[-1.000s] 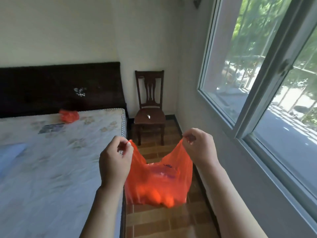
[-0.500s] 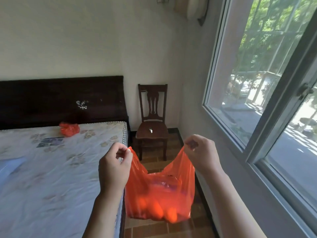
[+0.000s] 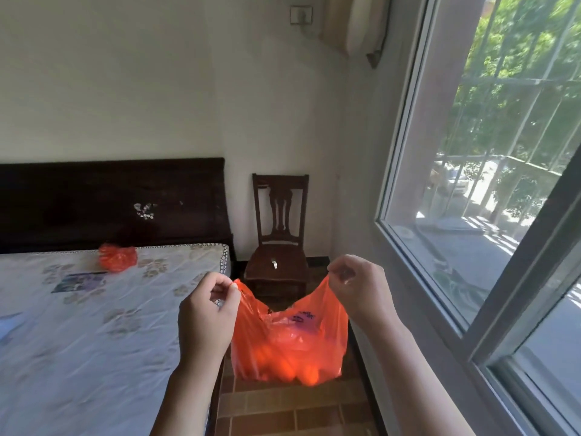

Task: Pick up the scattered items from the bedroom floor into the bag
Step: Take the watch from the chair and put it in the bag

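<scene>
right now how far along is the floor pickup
Looks nearly done: the orange plastic bag bulges with rounded items, and the visible strip of tiled floor shows nothing loose. In hand: left hand and right hand each pinch a handle. Left: unclear, since most of the floor is out of view.

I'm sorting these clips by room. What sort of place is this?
Most likely a bedroom: a bed with a dark headboard, a wooden chair in the corner, and a large window.
</scene>
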The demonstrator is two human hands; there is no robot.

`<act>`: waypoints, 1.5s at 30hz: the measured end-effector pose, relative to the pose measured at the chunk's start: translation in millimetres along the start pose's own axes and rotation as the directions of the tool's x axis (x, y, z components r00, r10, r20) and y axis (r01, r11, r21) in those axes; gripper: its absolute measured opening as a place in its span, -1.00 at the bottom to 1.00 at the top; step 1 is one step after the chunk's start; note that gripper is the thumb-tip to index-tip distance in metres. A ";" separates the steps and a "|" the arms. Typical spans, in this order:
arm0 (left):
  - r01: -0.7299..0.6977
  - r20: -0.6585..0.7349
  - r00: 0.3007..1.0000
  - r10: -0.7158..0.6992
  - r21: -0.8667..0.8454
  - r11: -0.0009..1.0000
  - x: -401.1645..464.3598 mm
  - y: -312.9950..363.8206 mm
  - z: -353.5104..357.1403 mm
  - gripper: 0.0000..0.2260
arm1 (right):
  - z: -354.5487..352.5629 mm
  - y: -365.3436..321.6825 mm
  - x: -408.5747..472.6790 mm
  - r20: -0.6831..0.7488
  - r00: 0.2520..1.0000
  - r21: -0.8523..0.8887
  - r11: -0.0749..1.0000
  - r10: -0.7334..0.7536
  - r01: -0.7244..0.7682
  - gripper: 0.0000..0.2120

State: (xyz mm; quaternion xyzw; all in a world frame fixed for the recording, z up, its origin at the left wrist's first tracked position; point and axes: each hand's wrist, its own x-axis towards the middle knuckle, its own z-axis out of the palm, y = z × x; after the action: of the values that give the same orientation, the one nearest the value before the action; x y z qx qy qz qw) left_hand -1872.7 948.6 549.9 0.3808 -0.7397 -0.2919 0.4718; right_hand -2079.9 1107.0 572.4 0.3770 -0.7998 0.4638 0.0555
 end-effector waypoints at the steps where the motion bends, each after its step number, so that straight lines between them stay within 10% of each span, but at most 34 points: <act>1: 0.000 0.001 1.000 0.000 -0.001 1.000 4.9 0.2 5.7 -0.81 | 1.1 3.4 7.5 0.002 1.000 0.004 1.000 -0.004 0.004 -0.82; 45: 0.077 0.180 0.982 -0.048 -0.161 0.984 329.2 -179.9 238.6 -0.79 | 220.5 102.3 321.9 0.023 0.980 -0.191 0.963 0.200 -0.192 -0.82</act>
State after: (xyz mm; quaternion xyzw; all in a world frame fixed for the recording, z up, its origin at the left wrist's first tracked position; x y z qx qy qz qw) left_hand -2127.7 592.7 472.4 0.3358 -0.7390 -0.4000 0.4256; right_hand -2317.8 785.9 517.6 0.2989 -0.8742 0.3816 0.0280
